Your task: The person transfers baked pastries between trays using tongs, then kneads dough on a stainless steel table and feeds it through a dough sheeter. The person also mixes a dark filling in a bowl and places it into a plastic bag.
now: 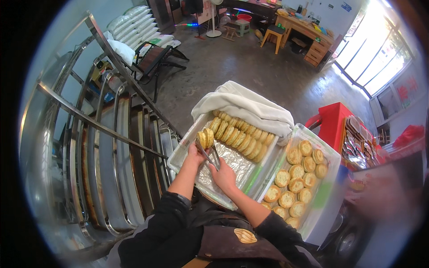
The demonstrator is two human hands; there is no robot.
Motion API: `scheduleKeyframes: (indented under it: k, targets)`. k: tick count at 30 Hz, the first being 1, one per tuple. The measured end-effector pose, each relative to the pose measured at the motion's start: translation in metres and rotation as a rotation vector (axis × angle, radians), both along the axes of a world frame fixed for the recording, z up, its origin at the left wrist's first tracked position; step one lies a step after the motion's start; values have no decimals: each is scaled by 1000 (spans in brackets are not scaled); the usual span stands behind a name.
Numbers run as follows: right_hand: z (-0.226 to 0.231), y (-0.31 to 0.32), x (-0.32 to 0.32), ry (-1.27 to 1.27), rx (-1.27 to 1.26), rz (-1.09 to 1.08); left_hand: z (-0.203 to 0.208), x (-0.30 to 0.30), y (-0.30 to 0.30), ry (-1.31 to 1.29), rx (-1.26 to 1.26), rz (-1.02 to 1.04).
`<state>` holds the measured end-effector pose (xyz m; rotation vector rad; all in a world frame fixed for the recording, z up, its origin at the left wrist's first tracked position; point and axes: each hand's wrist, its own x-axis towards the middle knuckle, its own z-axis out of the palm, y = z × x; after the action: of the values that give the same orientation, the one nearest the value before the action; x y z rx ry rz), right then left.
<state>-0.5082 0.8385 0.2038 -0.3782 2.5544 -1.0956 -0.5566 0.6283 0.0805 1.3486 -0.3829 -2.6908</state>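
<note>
Inside the white crate point(181, 154), packed on edge beyond the hands in pastry rows point(243, 142) slanting from far left to near right, closest to the left hand point(195, 153) at the left end. Grasping with the right hand point(224, 174) metal tongs point(216, 160), apparently around upright pastries point(205, 137); with the left, cannot tell whether gripping tongs or pastry.

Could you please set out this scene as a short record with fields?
Right hand: holding metal tongs
Left hand: by the tongs' tips and the cakes between them; exact grip unclear
Left box: standing rows of cakes, shiny lining
Right box: flat-lying cakes
Cloth: pale, over the left box's far edge
Left side: metal rack
</note>
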Motion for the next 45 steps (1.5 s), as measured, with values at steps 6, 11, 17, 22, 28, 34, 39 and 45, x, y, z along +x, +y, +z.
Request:
scheduleKeyframes:
  k: [6,11,17,22,28,34,39,45]
  targets:
    - [5,-21,-21,-33,33,61,-17,-17,-35,-26,92,-34]
    - [5,-5,-17,-42,16,126,-21,3,-28,49,47,-55]
    - [-6,5,-23,-53,10,132,-25,1,-4,149,-5,119]
    - [-2,-4,-50,-76,-21,106,-15,-33,-10,-37,-45,152]
    - [-1,13,-52,-220,-103,56,-26,-46,-27,22,76,57]
    - [-16,38,-41,-291,-178,-42,-36,-37,-14,141,126,223]
    - [-22,70,-38,-401,-232,-163,-27,-36,1,188,85,323]
    - [-19,101,-27,-517,-400,-223,-30,-49,1,177,31,264]
